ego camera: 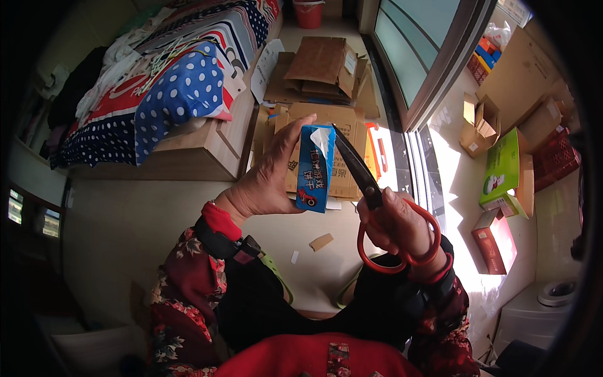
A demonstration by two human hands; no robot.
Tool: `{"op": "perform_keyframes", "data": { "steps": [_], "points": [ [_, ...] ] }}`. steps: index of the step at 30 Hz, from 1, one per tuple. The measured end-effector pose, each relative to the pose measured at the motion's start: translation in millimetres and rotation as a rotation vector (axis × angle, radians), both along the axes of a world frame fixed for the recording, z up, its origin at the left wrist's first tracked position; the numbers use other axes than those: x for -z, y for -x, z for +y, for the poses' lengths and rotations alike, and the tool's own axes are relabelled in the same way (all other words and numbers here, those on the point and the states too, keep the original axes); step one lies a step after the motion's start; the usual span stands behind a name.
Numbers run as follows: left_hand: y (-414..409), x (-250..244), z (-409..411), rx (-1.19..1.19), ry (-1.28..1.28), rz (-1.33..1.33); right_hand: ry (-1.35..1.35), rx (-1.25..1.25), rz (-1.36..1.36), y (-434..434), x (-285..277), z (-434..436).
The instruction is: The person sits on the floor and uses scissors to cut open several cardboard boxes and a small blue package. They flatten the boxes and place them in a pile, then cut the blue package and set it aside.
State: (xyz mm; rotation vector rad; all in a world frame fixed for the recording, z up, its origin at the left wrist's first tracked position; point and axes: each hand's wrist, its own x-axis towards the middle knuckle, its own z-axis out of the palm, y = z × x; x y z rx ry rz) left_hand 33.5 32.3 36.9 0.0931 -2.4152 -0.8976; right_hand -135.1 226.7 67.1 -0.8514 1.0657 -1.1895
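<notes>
My left hand [266,181] grips a small blue cardboard box [313,169] upright in front of me, thumb and fingers around its left side. A torn white patch shows near the top of the box, and its face bears writing. In my right hand [398,221] is a pair of scissors [365,188] with red-orange handles and dark blades. The blades look closed together, and their tip lies close to the box's upper right edge; whether it touches the card cannot be told.
Flattened cardboard boxes [348,115] are stacked on the floor ahead. Left stands a bed with a polka-dot cover [183,89]. A sliding door [414,47] is at right; beyond it lie a green box [501,169] and a red box [494,240]. Paper scraps [321,242] lie near my feet.
</notes>
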Motion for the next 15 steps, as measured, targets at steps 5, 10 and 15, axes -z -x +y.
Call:
{"op": "perform_keyframes", "data": {
  "steps": [5, 10, 15],
  "points": [
    [-2, 13, -6, -0.014, -0.082, 0.078, -0.005, 0.071, -0.059, 1, 1, -4],
    [9, 9, 18, -0.074, -0.016, 0.064, 0.023, 0.144, -0.211, 0, 11, -8],
    [19, 22, 21, -0.188, -0.297, 0.286, 0.021, 0.126, -0.277, -5, 10, -10]
  ]
}}
